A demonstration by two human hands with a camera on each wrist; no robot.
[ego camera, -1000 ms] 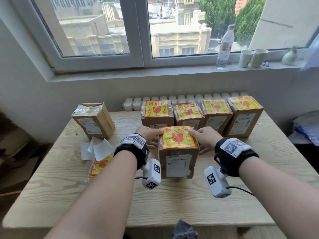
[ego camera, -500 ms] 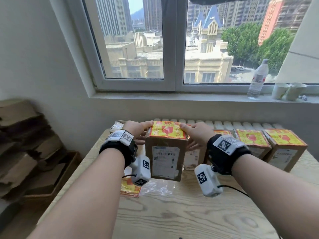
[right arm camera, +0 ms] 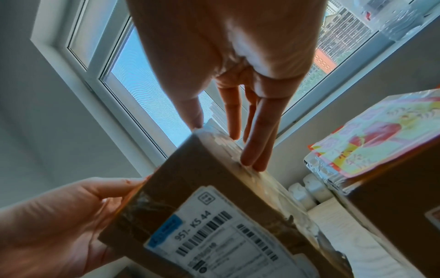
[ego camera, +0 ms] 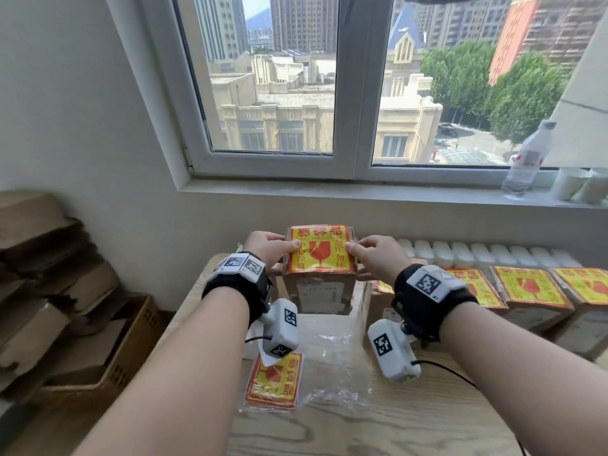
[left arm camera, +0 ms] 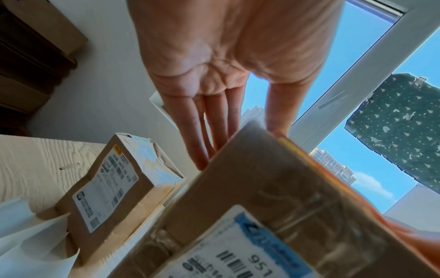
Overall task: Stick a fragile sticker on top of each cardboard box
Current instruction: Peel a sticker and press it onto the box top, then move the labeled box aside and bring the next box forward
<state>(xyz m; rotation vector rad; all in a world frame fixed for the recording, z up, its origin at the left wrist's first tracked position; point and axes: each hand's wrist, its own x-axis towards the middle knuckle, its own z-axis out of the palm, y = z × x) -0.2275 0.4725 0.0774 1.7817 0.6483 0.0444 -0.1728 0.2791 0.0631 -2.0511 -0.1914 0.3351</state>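
Observation:
A cardboard box [ego camera: 319, 292] with a yellow and red fragile sticker [ego camera: 320, 248] on top hangs above the table's back left part. My left hand [ego camera: 268, 246] grips its left side with the thumb on the sticker. My right hand [ego camera: 375, 255] grips the right side the same way. In the left wrist view my left hand's [left arm camera: 214, 105] fingers run along the box [left arm camera: 262, 197]. In the right wrist view my right hand's [right arm camera: 238, 94] fingers press the box's [right arm camera: 209, 197] side. A box without a sticker [left arm camera: 112, 191] stands on the table. A stack of stickers [ego camera: 274, 380] lies near the left edge.
Several stickered boxes [ego camera: 526, 291] stand in a row at the right along the wooden table [ego camera: 394, 422]. Clear plastic wrap [ego camera: 332, 357] lies below the held box. A bottle [ego camera: 526, 159] and cups [ego camera: 579, 185] are on the sill. Flattened cardboard [ego camera: 49, 291] is piled on the floor left.
Both hands have lifted the stickered box off the table and carried it up and to the left. The head view has swung left and up.

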